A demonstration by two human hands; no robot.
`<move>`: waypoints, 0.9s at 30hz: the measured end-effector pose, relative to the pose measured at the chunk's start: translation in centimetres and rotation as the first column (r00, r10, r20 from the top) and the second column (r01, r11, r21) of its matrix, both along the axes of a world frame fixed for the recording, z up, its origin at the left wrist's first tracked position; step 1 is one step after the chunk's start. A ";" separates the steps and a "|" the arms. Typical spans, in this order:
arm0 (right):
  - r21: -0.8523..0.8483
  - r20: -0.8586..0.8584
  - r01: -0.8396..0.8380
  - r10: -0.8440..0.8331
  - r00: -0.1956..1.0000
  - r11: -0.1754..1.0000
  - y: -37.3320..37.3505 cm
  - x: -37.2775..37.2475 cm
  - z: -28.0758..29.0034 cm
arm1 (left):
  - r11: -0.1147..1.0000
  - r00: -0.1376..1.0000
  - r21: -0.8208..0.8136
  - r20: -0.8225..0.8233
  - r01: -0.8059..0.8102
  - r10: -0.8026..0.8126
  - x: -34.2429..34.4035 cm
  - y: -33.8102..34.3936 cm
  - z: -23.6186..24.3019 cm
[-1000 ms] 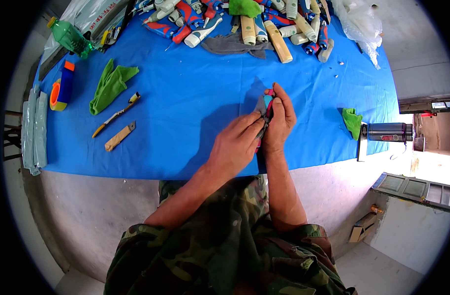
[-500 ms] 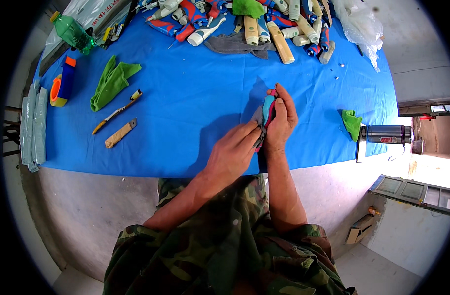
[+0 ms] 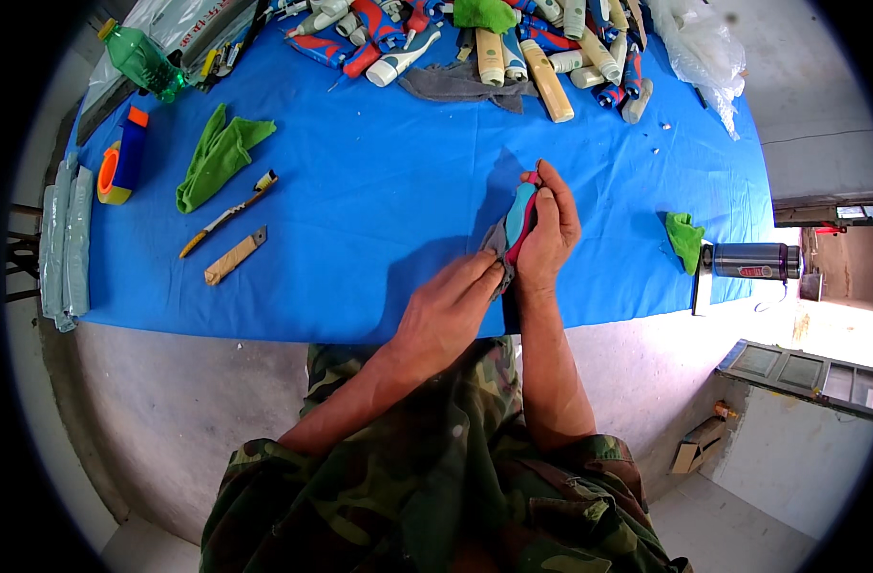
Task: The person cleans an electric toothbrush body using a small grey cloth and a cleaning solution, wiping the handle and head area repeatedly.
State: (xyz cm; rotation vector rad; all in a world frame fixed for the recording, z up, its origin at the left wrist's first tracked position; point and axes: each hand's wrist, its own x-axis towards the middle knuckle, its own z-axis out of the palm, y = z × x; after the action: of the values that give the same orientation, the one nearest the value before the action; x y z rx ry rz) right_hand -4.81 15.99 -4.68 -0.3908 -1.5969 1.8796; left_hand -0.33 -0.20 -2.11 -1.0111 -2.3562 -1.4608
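My right hand [image 3: 548, 234] is closed around a slim, curved piece in light blue and pink [image 3: 522, 208], held tilted above the table's near edge. Its exact kind cannot be made out, as the fingers hide part of it. A grey cloth [image 3: 496, 237] lies against the lower end of that piece. With fingers pressed together, my left hand [image 3: 451, 304] pinches the cloth onto it.
A blue cloth [image 3: 331, 210] covers the table. On the left lie a green rag [image 3: 219, 158], a toothbrush [image 3: 228, 216], a wrapped blade [image 3: 236, 258] and tape [image 3: 119, 167]. Handheld casings [image 3: 546, 84] pile up at the back. A flask [image 3: 753, 260] is right.
My left hand has slid slightly down and toward me with the grey cloth, baring more of the light-blue side. The right hand keeps its hold, nearly still.
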 end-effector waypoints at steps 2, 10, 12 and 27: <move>-0.011 0.002 -0.001 0.001 1.000 1.000 0.0 0.0 0.0 | 1.000 1.000 -0.002 0.007 0.000 0.000 0.1 -0.1 0.0; 0.009 0.018 0.010 -0.011 1.000 1.000 -0.1 0.1 0.3 | 0.998 1.000 -0.058 -0.005 0.027 -0.028 0.9 -0.8 -1.1; 0.011 0.016 0.010 -0.011 1.000 1.000 0.0 0.1 0.3 | 0.997 0.999 -0.070 0.001 0.033 -0.033 1.0 -1.1 -0.9; -0.102 0.004 -0.109 0.110 0.994 0.989 0.0 0.1 0.4 | 0.982 0.990 0.154 0.115 -0.105 0.087 -7.3 3.1 1.9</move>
State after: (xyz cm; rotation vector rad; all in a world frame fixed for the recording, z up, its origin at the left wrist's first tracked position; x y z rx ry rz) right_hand -4.76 16.02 -4.32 -0.3625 -1.5614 2.0514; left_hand -7.64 2.89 -0.22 -0.7864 -2.2789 -1.6744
